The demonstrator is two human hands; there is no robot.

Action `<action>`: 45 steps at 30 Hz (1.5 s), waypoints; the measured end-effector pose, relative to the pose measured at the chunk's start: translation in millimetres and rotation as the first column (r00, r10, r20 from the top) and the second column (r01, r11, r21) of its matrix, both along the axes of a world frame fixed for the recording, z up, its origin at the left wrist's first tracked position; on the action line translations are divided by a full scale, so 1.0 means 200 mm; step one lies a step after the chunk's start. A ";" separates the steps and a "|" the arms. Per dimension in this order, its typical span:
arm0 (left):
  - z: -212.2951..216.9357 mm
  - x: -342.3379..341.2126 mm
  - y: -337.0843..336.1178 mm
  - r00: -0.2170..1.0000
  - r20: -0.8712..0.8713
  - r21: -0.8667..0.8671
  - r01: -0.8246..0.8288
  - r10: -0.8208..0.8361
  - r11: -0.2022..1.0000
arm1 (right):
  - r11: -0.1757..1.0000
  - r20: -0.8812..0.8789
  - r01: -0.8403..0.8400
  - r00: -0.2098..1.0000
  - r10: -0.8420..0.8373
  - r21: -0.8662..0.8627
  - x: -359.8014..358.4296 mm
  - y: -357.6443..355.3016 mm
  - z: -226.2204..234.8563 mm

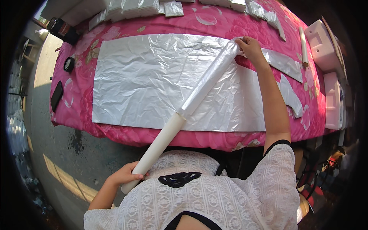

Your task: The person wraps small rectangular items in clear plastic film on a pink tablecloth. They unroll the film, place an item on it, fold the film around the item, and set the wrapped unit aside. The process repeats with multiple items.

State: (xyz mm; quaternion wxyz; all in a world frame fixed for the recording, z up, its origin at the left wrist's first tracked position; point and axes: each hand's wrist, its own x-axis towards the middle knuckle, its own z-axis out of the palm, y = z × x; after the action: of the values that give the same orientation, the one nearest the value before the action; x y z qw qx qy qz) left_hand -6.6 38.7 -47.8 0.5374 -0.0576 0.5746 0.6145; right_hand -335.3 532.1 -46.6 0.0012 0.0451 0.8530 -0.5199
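A white tube [163, 140] lies slantwise from my body out over the table. My left hand [128, 174] is wrapped round its near end, close to my waist. Thin silvery plastic film [211, 78] sleeves the tube's far half. At the far end, my right hand [251, 50] pinches the film, with its arm stretched over the table. Under the tube, a wide wrinkled silvery plastic sheet [138, 80] is spread flat on the pink flowered tablecloth [82, 86]. Whether the tube reaches all the way to my right fingers is hidden by the film.
Flat film strips [283, 63] lie right of my right arm. A second tube [303, 46] rests near white foam boxes [324, 44]. Stacks of folded plastic packets [140, 9] line the far edge. On the left are a phone [56, 96], a round black object [69, 64] and a dark jar [61, 30].
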 end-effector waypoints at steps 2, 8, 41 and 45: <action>0.07 -0.04 -0.11 0.996 0.046 -0.024 0.075 -0.074 0.997 | 0.996 -0.021 0.069 0.997 -0.068 0.064 0.00 0.08 0.04; 0.34 -0.54 0.09 0.719 -0.514 -0.320 0.345 -0.467 0.882 | 0.995 0.059 -0.088 0.994 0.091 -0.055 0.04 -0.17 0.05; -0.01 -0.61 0.78 -0.358 -0.723 -0.679 0.208 -0.591 0.704 | 0.711 -0.144 -0.268 0.875 0.462 0.650 0.97 -0.53 0.15; 0.00 -0.60 0.77 -0.376 -0.696 -0.704 0.192 -0.612 0.683 | 0.703 -0.285 0.077 0.941 0.183 0.707 0.84 -0.17 0.11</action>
State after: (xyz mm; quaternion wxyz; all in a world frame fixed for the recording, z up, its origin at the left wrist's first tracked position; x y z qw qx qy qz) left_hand -127.3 192.1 -47.6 0.0850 0.5622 0.8173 0.0936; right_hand -166.6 497.1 -24.5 -0.1456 -0.0715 0.9751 -0.1513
